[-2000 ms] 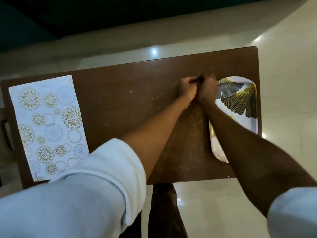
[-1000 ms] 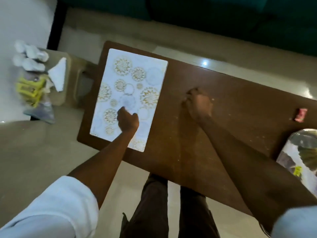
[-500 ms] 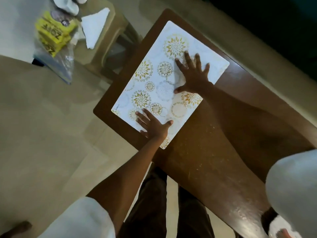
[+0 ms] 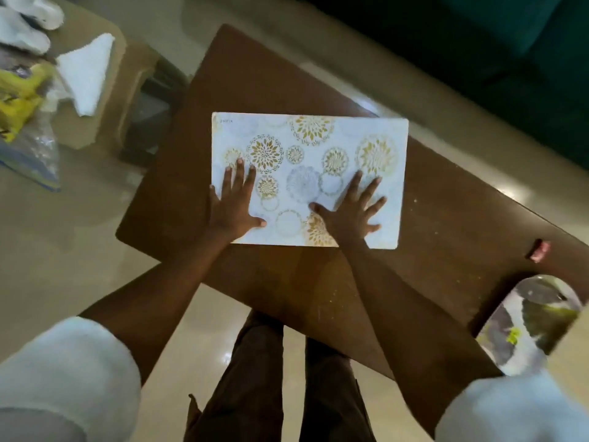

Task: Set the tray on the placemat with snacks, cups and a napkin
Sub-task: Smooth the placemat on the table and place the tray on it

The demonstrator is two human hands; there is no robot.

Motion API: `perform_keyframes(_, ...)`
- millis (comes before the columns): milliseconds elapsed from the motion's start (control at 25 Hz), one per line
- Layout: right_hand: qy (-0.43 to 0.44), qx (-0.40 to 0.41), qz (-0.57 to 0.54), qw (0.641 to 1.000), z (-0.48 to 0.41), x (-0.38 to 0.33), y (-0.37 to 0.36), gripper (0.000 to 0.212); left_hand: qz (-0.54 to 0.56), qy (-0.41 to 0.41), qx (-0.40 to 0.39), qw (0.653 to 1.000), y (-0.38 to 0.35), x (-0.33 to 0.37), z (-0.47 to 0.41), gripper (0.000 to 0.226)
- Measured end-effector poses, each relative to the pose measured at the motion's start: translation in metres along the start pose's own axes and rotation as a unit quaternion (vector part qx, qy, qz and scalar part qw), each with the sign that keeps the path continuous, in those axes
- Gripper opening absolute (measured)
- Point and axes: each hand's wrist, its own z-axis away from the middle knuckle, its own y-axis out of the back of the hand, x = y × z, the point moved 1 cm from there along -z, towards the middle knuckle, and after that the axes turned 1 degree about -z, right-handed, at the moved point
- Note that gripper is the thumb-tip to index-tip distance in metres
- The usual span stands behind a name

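Our left hand [image 4: 234, 208], right hand [image 4: 349, 215] flat, fingers spread, on placemat [image 4: 318, 138]; tray [image 4: 503, 339] blurred, at table [image 4: 446, 250] near right edge; bare wood between

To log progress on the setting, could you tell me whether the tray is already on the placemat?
No, the tray lies at the right end of the table, well apart from the placemat.

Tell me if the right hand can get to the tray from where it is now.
Probably yes: the right hand lies flat on the placemat holding nothing, and only bare table separates it from the tray.
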Motion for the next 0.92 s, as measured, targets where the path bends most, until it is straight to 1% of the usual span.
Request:
perform_keyframes(120,-0.103,-0.021,-0.090,0.990,0.034,0.044,-0.016,0.134,-0.082,-0.062,-0.013,0.995,-0.003,0.040,-0.004,0.142)
perform_keyframes(320,-0.170,-0.036,-0.153,0.973,0.073,0.116,-0.028,0.134,-0.159,-0.120,-0.036,0.979,-0.036,0.099,0.033,0.142)
perform_keyframes(520,-0.169,-0.030,-0.173,0.970,0.076,0.157,-0.017,0.138,-0.166,-0.138,-0.038,0.976,-0.046,0.130,0.041,0.139)
perform_keyframes(720,-0.162,-0.019,-0.167,0.972,0.070,0.173,-0.010,0.136,-0.167,-0.126,-0.045,0.977,-0.047,0.146,0.044,0.137)
perform_keyframes(920,-0.153,-0.006,-0.159,0.975,0.068,0.176,-0.013,0.136,-0.169,-0.107,-0.055,0.978,-0.050,0.147,0.044,0.137)
